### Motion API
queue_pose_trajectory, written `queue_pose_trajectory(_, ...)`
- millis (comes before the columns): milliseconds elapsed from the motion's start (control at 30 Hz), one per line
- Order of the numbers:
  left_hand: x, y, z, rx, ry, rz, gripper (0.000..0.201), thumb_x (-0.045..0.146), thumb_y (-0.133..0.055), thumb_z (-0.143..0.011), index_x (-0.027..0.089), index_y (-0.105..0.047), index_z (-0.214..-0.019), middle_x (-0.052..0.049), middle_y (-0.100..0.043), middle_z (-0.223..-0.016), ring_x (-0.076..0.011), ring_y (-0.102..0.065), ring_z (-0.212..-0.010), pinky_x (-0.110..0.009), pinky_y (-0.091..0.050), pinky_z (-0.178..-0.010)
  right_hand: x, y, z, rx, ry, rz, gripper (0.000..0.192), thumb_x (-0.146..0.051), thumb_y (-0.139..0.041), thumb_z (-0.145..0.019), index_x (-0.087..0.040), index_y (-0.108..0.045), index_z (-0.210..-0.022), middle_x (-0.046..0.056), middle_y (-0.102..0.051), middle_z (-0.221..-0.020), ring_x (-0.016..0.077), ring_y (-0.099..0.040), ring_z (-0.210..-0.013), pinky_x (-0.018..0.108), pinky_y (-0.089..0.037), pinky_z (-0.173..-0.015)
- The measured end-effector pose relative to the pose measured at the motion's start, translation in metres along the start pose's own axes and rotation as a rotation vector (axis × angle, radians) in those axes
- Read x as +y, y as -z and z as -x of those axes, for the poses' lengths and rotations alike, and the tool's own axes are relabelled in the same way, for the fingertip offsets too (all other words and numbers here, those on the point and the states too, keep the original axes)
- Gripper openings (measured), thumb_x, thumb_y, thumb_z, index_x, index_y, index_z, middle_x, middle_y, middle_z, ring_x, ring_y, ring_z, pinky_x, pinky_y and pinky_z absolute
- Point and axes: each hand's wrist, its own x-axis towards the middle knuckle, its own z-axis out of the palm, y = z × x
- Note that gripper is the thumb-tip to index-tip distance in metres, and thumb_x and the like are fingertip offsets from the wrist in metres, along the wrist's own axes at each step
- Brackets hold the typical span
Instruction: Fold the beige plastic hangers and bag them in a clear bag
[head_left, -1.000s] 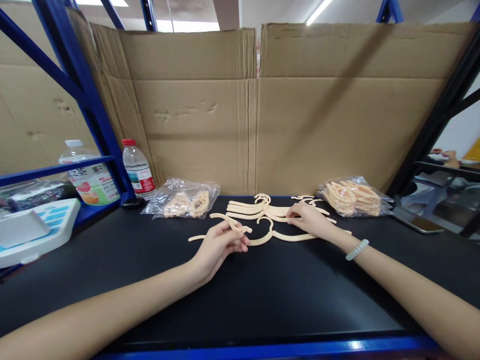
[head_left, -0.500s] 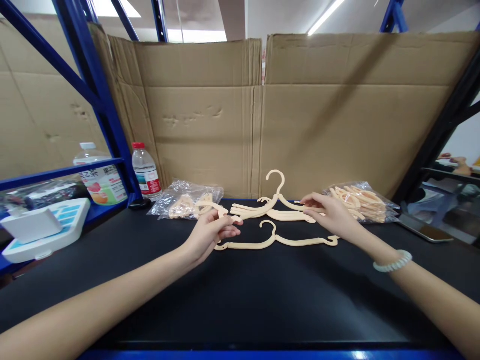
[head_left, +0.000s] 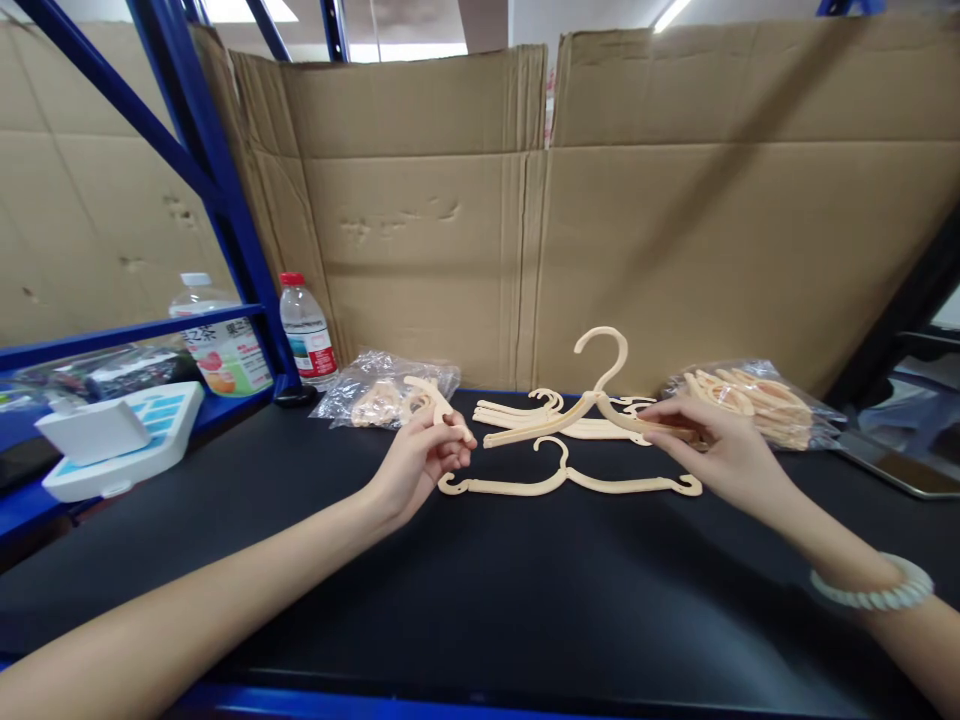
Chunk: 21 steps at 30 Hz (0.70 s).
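Your right hand (head_left: 720, 455) pinches a raised hanger (head_left: 592, 405) by its arm, your left hand (head_left: 420, 460) pinches another hanger's end (head_left: 439, 400) — one lies flat on the tabletop (head_left: 525, 600), a small pile (head_left: 525, 412) behind looks unsorted.

Brown corrugated cardboard sheets (head_left: 525, 230) stand behind the black tabletop (head_left: 525, 590). A red-capped clear plastic bottle (head_left: 306, 330) sits beside the blue steel upright (head_left: 217, 190); a white scale (head_left: 120, 440) lies left.
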Motion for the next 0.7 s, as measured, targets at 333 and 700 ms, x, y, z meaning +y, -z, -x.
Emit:
queue_pose_trajectory(333, -0.0063, 0.0015, -0.0005, -0.092, -0.017, 0.058, 0.026, 0.025, -0.081, -0.069, 0.013, -0.059, -0.076, -0.002, -0.065, -0.078, -0.0067, -0.057, -0.068, -0.015, -0.048, -0.067, 0.0021, -0.0048, 0.0019, 0.045, 0.006, -0.010, 0.019, -0.039, -0.060, -0.087, -0.021, -0.065, -0.093, 0.005, -0.068, -0.085, 0.0192, -0.065, -0.074, 0.030, -0.056, -0.067)
queue_pose_trajectory(700, -0.0066, -0.0020, 0.0047, -0.210, 0.144, 0.182, 0.017, 0.020, -0.073, -0.078, 0.016, -0.056, -0.076, -0.003, -0.060, -0.097, -0.0131, -0.062, -0.081, -0.028, -0.051, -0.076, 0.0042, -0.0081, 0.0046, 0.031, 0.009, -0.064, 0.019, -0.039, -0.060, -0.087, -0.022, -0.064, -0.093, 0.007, -0.067, -0.091, 0.0233, -0.065, -0.083, 0.037, -0.057, -0.075)
